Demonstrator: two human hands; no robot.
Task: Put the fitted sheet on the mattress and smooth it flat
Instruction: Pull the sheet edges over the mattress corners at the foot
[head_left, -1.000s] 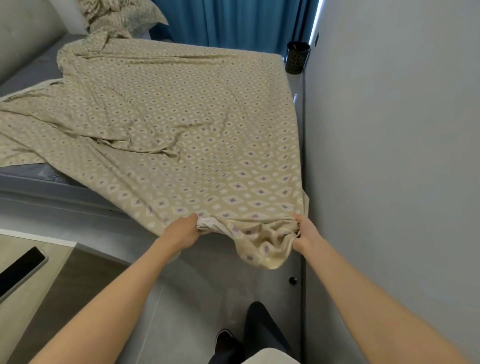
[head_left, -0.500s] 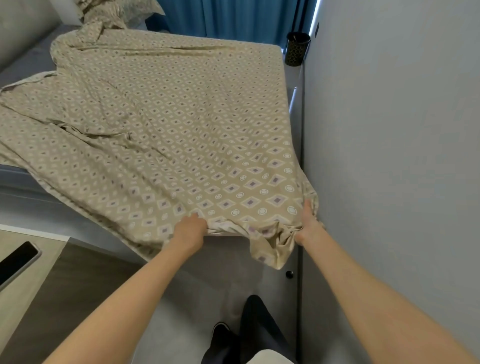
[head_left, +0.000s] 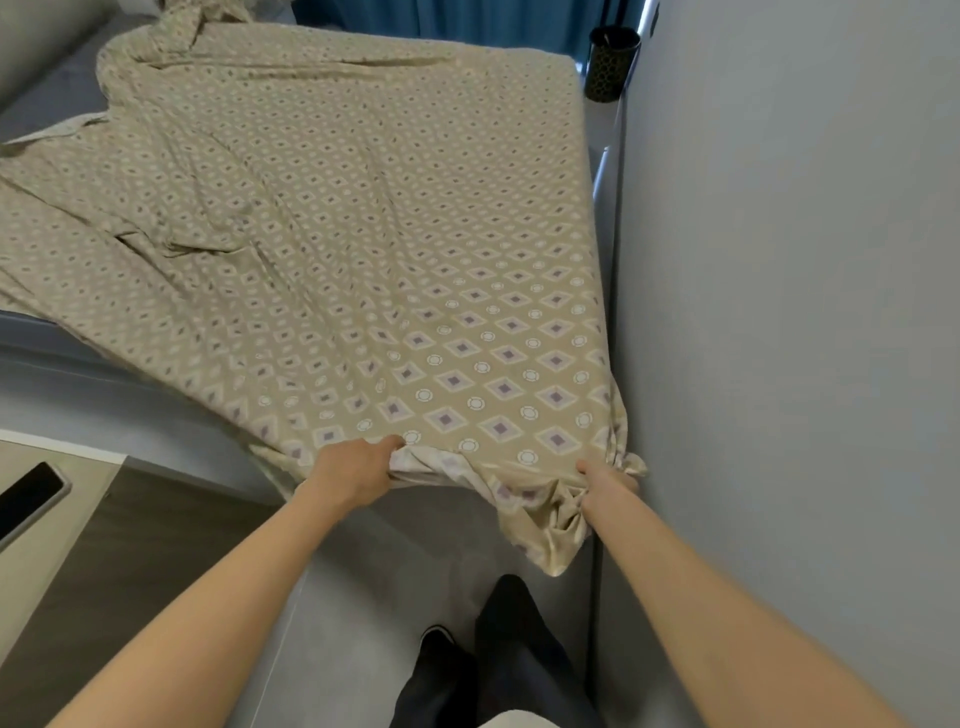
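Observation:
A beige fitted sheet (head_left: 363, 234) with a purple and white diamond print lies spread over the grey mattress (head_left: 62, 384). Its far right corner sits over the mattress corner; the left side is wrinkled and bunched. My left hand (head_left: 358, 467) grips the sheet's near hem, showing its white underside. My right hand (head_left: 605, 486) grips the gathered near right corner beside the wall. A loose tail of fabric hangs below that hand. The mattress's grey side shows bare at the near left.
A pale wall (head_left: 779, 312) runs close along the bed's right side. A black patterned cup (head_left: 610, 65) stands at the far right corner, blue curtains (head_left: 441, 21) behind. A phone (head_left: 28, 501) lies on a surface at left. My dark trouser leg (head_left: 498, 660) is below.
Both hands have pulled the near corner of the sheet up and outward toward the wall, stretching the fabric tighter. The view has shifted closer to the bed.

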